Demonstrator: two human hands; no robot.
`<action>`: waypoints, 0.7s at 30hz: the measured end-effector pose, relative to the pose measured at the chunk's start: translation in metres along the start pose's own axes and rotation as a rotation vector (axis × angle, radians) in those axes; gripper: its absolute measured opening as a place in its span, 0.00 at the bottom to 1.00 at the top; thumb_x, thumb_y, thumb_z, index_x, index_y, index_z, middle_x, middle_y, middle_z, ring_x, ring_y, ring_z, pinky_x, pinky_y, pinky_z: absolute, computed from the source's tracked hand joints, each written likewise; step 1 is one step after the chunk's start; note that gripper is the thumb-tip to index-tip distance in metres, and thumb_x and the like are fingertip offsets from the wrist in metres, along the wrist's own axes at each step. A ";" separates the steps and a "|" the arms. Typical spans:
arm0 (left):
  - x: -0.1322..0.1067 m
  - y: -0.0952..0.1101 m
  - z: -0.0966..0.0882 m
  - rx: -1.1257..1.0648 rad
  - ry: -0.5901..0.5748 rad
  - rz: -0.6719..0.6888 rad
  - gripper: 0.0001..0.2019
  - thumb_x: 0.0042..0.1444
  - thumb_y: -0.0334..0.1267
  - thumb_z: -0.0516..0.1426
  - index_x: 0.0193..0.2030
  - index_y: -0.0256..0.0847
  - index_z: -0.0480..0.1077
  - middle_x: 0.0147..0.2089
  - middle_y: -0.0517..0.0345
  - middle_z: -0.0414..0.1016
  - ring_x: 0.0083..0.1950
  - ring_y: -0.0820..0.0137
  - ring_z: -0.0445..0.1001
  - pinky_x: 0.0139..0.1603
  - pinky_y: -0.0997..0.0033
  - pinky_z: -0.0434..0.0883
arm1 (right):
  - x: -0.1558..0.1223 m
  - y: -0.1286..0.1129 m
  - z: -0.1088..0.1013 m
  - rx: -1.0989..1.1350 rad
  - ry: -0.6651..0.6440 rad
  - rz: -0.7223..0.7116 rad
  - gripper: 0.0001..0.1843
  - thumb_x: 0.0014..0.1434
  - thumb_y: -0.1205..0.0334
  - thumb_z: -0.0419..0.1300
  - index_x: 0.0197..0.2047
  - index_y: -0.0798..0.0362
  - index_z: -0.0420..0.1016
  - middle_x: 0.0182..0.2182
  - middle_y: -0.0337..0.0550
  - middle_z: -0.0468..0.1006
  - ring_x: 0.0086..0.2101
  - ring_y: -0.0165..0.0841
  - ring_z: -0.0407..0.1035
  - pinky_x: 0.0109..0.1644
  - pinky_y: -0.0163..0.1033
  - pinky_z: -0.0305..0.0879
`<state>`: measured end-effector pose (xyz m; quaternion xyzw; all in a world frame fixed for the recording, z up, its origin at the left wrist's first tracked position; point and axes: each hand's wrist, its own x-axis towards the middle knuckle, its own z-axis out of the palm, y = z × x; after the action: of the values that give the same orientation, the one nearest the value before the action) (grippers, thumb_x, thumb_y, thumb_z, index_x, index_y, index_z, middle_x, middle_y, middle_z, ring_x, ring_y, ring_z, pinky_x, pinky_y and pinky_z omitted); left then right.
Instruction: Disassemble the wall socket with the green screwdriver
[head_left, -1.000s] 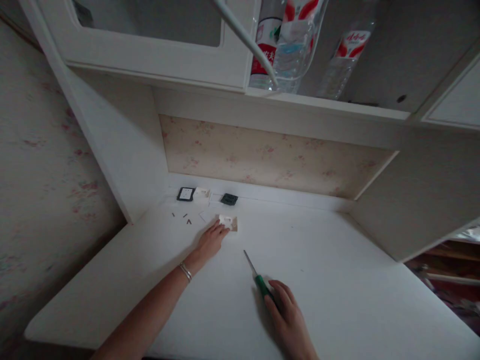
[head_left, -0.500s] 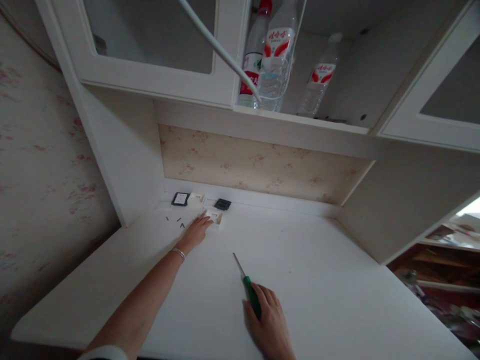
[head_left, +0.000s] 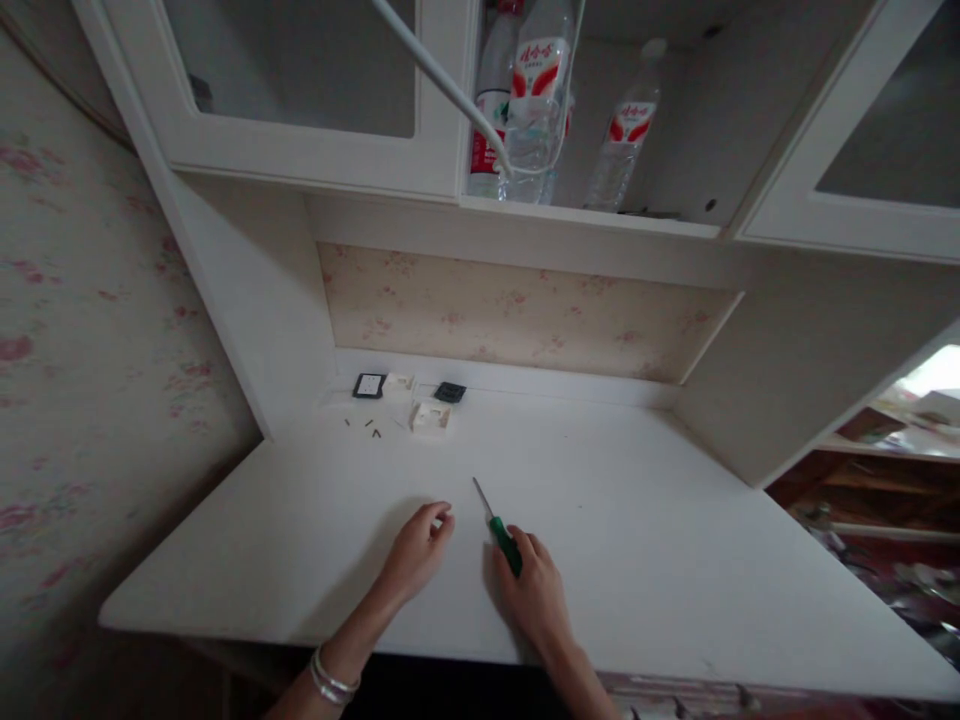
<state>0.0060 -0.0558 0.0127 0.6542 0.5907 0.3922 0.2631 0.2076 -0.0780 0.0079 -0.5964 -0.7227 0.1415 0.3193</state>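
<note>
My right hand [head_left: 534, 592] rests on the white desk [head_left: 660, 560] near its front edge, fingers closed over the green handle of a screwdriver [head_left: 504, 543] whose metal shaft points away to the upper left. My left hand [head_left: 418, 545] lies just left of the shaft, fingers curled and thumb meeting forefinger; whether anything is pinched there I cannot see. A silver bracelet is on that wrist. At the back of the desk lies a white socket part [head_left: 430, 417], well beyond both hands.
Along the back wall lie a black-framed plate [head_left: 369, 385], a small white piece [head_left: 399, 384] and a dark piece [head_left: 450, 392]. Several small screws [head_left: 365, 428] lie left of the white part. Above, a cabinet shelf holds water bottles [head_left: 534, 100], and a white cable [head_left: 442, 85] hangs across it.
My left hand has let go of the white socket part at the back and drawn back toward me, beside the screwdriver shaft. My right hand stays on the screwdriver.
</note>
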 end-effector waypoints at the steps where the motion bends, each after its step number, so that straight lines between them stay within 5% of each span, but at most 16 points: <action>1: -0.011 0.002 0.002 -0.003 -0.006 -0.016 0.17 0.63 0.45 0.47 0.51 0.37 0.68 0.46 0.49 0.76 0.40 0.68 0.76 0.45 0.66 0.72 | -0.001 -0.010 0.003 0.044 -0.018 0.020 0.20 0.61 0.54 0.52 0.54 0.53 0.69 0.44 0.51 0.76 0.43 0.41 0.71 0.47 0.43 0.66; 7: -0.037 0.014 -0.008 0.349 0.132 0.010 0.23 0.62 0.50 0.48 0.57 0.37 0.63 0.53 0.43 0.71 0.52 0.58 0.71 0.51 0.58 0.69 | -0.006 -0.054 0.015 0.402 -0.177 -0.052 0.17 0.63 0.57 0.49 0.52 0.49 0.72 0.44 0.44 0.79 0.40 0.35 0.74 0.45 0.37 0.67; 10: -0.039 0.015 -0.018 0.564 0.128 0.033 0.26 0.59 0.52 0.52 0.59 0.38 0.61 0.53 0.43 0.70 0.53 0.54 0.69 0.49 0.56 0.69 | -0.012 -0.044 0.015 0.410 -0.106 0.027 0.17 0.64 0.56 0.48 0.47 0.51 0.74 0.39 0.44 0.80 0.38 0.35 0.74 0.43 0.37 0.67; 14: -0.039 0.004 -0.022 0.723 0.110 0.043 0.19 0.59 0.39 0.54 0.57 0.39 0.63 0.49 0.46 0.70 0.49 0.57 0.70 0.45 0.61 0.69 | -0.028 -0.020 0.008 0.359 -0.081 0.087 0.16 0.63 0.55 0.49 0.43 0.51 0.75 0.34 0.44 0.80 0.35 0.36 0.74 0.40 0.38 0.67; 18: -0.036 -0.015 -0.033 0.804 0.121 0.031 0.17 0.60 0.29 0.50 0.55 0.38 0.64 0.47 0.47 0.71 0.45 0.63 0.71 0.46 0.65 0.68 | -0.047 -0.012 -0.001 0.325 -0.098 0.009 0.15 0.63 0.56 0.49 0.43 0.50 0.75 0.35 0.44 0.80 0.36 0.36 0.74 0.42 0.38 0.67; 21: -0.039 -0.032 -0.062 0.882 0.184 0.006 0.17 0.61 0.30 0.48 0.56 0.34 0.64 0.44 0.46 0.71 0.44 0.62 0.71 0.46 0.64 0.67 | -0.057 -0.013 -0.002 0.271 -0.098 -0.074 0.15 0.63 0.59 0.48 0.43 0.50 0.76 0.38 0.45 0.80 0.39 0.36 0.74 0.45 0.39 0.67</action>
<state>-0.0629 -0.0958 0.0134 0.6679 0.7204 0.1603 -0.0958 0.2039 -0.1358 0.0002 -0.5132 -0.7332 0.2550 0.3661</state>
